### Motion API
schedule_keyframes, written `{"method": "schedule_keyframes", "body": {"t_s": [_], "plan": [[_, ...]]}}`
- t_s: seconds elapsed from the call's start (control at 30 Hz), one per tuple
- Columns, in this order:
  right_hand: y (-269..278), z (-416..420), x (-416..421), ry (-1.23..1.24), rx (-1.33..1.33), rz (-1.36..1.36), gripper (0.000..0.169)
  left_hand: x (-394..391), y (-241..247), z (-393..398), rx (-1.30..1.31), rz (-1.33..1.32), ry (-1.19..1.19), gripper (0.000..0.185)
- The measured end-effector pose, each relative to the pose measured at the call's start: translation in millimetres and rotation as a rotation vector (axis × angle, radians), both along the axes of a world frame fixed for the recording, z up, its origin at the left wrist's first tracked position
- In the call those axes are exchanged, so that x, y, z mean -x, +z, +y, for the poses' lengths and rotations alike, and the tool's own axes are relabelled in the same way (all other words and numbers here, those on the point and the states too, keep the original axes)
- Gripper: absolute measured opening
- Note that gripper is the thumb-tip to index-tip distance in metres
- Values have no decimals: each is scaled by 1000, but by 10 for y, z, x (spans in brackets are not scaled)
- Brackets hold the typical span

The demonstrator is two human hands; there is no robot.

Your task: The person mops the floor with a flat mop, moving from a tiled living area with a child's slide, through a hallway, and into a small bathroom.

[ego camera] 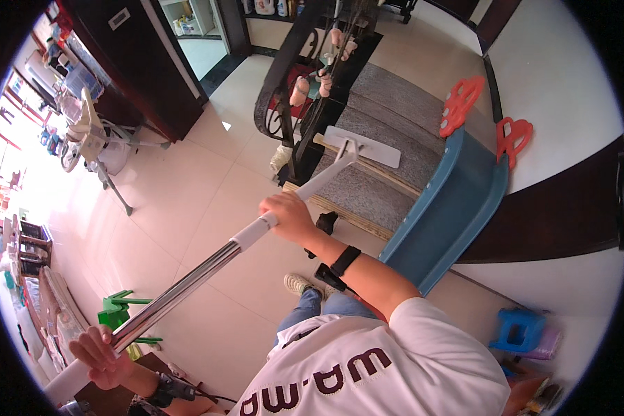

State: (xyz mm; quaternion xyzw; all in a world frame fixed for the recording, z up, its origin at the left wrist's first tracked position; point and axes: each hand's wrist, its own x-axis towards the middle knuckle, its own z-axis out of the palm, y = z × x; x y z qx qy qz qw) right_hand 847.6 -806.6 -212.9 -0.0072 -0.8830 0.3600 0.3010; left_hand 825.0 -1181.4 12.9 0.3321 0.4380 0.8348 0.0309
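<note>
A flat mop has a white rectangular head and a long white and chrome pole. Its head lies tilted on the grey treads of a short staircase. My right hand is wrapped around the white upper section of the pole, with its wrist above the floor near the lowest step. Down at the lower left, my left hand is at the pole's other end, its fingers loosely bent around it. The underside of the mop head is hidden.
A blue plastic slide with red ends lies along the right side of the stairs. A black iron railing borders their left. A green stool, a high chair and a blue stool stand around.
</note>
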Motion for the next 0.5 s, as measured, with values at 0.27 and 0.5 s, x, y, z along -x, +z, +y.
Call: {"method": "schedule_keyframes", "body": {"t_s": [0.27,0.5], "plan": [[650,-710,-871,335,-109,53,24,-531,776,-418,-14,235,130,28],[225,-458,-1282,290,-76,-10,21,-882,860,-100,62,300,72,24]]}}
